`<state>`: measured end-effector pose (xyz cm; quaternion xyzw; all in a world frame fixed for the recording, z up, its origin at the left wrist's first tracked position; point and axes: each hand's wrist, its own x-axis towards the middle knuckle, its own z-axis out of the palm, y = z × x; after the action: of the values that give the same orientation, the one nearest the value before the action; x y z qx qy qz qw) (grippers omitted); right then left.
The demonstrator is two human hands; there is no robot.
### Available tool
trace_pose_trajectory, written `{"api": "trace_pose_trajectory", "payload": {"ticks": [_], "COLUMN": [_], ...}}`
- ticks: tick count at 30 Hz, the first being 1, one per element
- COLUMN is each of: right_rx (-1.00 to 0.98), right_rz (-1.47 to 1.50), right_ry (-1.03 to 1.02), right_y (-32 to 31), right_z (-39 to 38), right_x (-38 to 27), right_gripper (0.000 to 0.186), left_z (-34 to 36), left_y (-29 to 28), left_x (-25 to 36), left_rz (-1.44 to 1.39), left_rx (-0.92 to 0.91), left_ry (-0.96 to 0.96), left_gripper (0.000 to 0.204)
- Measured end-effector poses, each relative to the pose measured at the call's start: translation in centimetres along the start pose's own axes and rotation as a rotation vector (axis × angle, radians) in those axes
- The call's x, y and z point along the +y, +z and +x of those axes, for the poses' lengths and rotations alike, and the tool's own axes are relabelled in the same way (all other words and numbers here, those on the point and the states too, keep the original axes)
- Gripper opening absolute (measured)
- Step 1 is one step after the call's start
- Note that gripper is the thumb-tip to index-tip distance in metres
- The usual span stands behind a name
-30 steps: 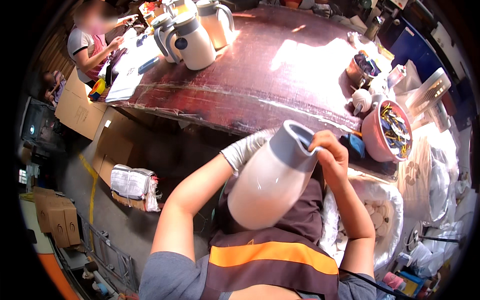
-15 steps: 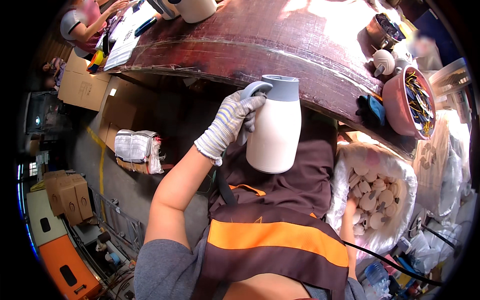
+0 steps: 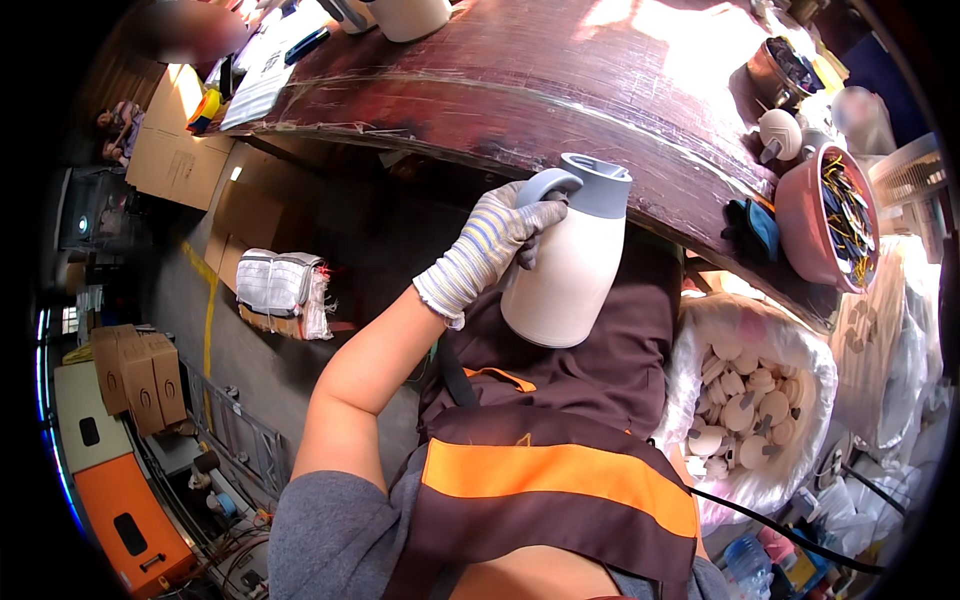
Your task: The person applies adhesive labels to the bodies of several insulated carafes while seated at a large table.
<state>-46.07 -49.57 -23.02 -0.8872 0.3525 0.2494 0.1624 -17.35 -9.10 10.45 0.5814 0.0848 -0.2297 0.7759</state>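
My left hand (image 3: 510, 232), in a striped knit glove with grey fingertips, is wrapped round the grey handle of a white thermal jug (image 3: 568, 270). The jug has a grey collar and tilts a little, its top leaning right, above my dark apron (image 3: 620, 330) and just short of the table edge. No lid covers its mouth, as far as I can see. A sliver of my right arm shows at the right side of the apron, but the hand itself is hidden. Beside that arm stands a plastic-lined bin (image 3: 822, 375) full of pale round lids (image 3: 745, 410).
A worn dark red table (image 3: 480, 95) spans the front. On its right are a pink bucket (image 3: 797, 215) of tie strips, a blue cloth (image 3: 757, 228) and a metal pot (image 3: 768, 80). Another white jug (image 3: 408, 15) stands at the far left, near papers. Bundled white cloth (image 3: 275, 282) sits below.
The jug has shifted slightly right and gone from upright to tilted, still in my left hand. My right forearm has drawn back from the bin of lids, nearly out of sight.
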Motion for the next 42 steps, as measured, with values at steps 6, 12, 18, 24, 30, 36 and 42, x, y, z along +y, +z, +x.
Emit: {"api": "trace_pose_trajectory", "payload": {"ticks": [6, 12, 18, 24, 30, 36, 42], "right_rx": [0.009, 0.113, 0.595, 0.646, 0.719, 0.296, 0.026], "right_rz": [0.013, 0.172, 0.610, 1.130, 0.698, 0.504, 0.734], "right_ry": [-0.031, -0.050, -0.332, -0.905, -1.249, -1.169, -0.861], "right_y": [-1.1, -6.2, -22.9, -26.0, -22.9, -26.4, -26.5], "right_z": [-0.4, -2.4, -8.9, -11.1, -10.9, -13.6, -14.1], "right_x": [-0.4, 1.0, -5.8, -20.2, -25.3, -25.9, -27.1], "right_gripper": [0.032, 0.031, 0.017, 0.012, 0.016, 0.033, 0.072], "left_z": [-1.7, -1.4, -2.1, -2.9, -5.5, -6.4, -6.9], "left_y": [-0.2, 0.7, 0.7, 2.1, 2.3, 2.6, 3.9], "left_x": [1.6, 0.2, -0.1, -2.6, -2.4, -2.4, -3.2], "left_rz": [0.076, 0.186, 0.346, 0.573, 0.621, 0.671, 0.955], "left_rx": [-0.009, -0.032, -0.103, -0.299, -0.222, -0.212, -0.277], "left_ry": [0.047, 0.008, -0.028, 0.146, 0.164, 0.132, 0.238], "left_gripper": [0.029, 0.028, 0.039, 0.031, 0.033, 0.032, 0.034]}}
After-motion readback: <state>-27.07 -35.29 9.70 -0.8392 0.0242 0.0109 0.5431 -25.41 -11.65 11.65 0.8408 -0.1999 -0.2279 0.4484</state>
